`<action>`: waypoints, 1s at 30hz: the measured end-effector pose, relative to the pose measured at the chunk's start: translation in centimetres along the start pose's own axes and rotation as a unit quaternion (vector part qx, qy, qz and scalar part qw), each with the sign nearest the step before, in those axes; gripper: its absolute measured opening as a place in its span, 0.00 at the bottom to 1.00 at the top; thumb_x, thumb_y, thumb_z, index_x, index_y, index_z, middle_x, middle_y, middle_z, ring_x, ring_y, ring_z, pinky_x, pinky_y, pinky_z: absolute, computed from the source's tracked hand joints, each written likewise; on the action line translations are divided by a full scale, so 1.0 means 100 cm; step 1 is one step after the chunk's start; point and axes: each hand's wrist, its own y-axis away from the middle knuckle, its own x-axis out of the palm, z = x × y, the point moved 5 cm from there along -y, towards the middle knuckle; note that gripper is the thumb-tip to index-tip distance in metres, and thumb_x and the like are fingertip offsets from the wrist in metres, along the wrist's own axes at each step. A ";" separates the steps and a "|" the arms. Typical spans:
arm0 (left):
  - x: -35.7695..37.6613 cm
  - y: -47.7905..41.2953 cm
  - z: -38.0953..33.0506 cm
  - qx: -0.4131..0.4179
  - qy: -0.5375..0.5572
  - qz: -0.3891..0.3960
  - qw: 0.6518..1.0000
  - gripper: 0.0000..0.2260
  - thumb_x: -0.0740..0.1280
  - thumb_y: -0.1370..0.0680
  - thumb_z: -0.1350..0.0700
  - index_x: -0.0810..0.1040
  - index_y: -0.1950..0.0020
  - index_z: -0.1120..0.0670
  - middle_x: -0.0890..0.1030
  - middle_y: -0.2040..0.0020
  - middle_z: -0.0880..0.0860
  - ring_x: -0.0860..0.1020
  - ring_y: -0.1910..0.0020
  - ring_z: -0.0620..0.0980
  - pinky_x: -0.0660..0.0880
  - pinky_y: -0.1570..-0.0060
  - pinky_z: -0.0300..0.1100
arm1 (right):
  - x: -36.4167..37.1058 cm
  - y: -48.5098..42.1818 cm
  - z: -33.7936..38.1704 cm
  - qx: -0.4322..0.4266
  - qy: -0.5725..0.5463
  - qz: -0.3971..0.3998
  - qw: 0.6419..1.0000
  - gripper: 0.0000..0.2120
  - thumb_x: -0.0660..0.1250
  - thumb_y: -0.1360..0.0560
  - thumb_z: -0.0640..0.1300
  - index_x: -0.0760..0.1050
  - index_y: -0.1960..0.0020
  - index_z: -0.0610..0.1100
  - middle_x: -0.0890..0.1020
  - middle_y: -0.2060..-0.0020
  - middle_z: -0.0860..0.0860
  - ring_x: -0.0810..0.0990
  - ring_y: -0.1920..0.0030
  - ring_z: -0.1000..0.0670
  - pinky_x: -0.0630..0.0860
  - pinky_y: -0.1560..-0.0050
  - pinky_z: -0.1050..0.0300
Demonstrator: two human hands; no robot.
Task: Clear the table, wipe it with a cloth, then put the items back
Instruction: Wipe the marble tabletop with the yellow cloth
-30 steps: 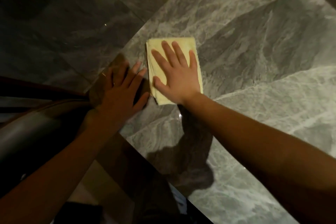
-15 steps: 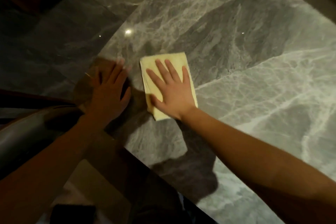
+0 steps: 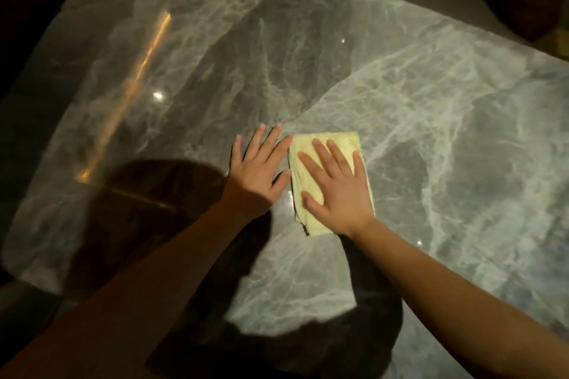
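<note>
Two bare hands lie flat on a grey marble table [image 3: 431, 86], seen from above in dim light. The right hand [image 3: 337, 194], fingers straight and spread wide, presses down on a folded yellow cloth [image 3: 346, 140] just off centre, toward 3 o'clock. The left hand [image 3: 257, 177], also spread wide and holding nothing, rests on bare stone just beside the cloth, at its 9 o'clock.

A second ago both hands and the cloth sat by the table's edge. Now they have slid inward, and a broad stretch of stone lies between them and that edge. Wiping looks under way, worked from the edge inward. The stone from 12 to 3 o'clock probably still needs passes before any items return.
</note>
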 end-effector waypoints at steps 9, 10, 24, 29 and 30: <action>0.024 -0.057 -0.109 0.124 -0.043 0.027 0.991 0.26 0.56 0.26 0.45 0.68 0.29 0.51 0.68 0.27 0.54 0.66 0.28 0.58 0.59 0.33 0.63 | -0.020 0.077 -0.186 0.232 -0.026 -0.044 0.971 0.32 0.50 0.25 0.62 0.52 0.23 0.56 0.51 0.21 0.53 0.46 0.22 0.49 0.47 0.26 0.36; 0.029 -0.063 -0.119 0.132 -0.050 0.044 0.989 0.27 0.56 0.27 0.45 0.68 0.29 0.51 0.67 0.27 0.54 0.65 0.28 0.59 0.59 0.34 0.64 | -0.021 0.091 -0.204 0.257 -0.031 -0.049 0.965 0.32 0.50 0.25 0.62 0.53 0.23 0.56 0.51 0.21 0.53 0.46 0.22 0.49 0.46 0.26 0.36; 0.083 -0.115 -0.284 0.283 -0.079 0.079 0.953 0.26 0.56 0.23 0.46 0.62 0.25 0.50 0.61 0.24 0.54 0.58 0.25 0.57 0.54 0.30 0.61 | -0.011 0.269 -0.326 0.539 -0.059 -0.088 0.836 0.32 0.49 0.25 0.59 0.55 0.23 0.52 0.55 0.22 0.48 0.50 0.22 0.45 0.49 0.27 0.35; 0.086 -0.152 -0.284 0.238 -0.107 0.063 0.963 0.27 0.54 0.24 0.44 0.61 0.25 0.49 0.60 0.23 0.54 0.57 0.24 0.58 0.52 0.32 0.62 | -0.014 0.259 -0.349 0.560 -0.057 -0.092 0.821 0.33 0.46 0.26 0.59 0.53 0.22 0.51 0.53 0.22 0.47 0.49 0.22 0.44 0.49 0.27 0.34; 0.085 -0.156 -0.280 0.238 -0.120 0.055 0.962 0.27 0.54 0.23 0.44 0.61 0.25 0.49 0.60 0.23 0.54 0.58 0.25 0.59 0.52 0.32 0.63 | -0.015 0.254 -0.354 0.560 -0.058 -0.095 0.821 0.33 0.46 0.26 0.60 0.52 0.22 0.50 0.53 0.22 0.47 0.48 0.22 0.44 0.49 0.27 0.34</action>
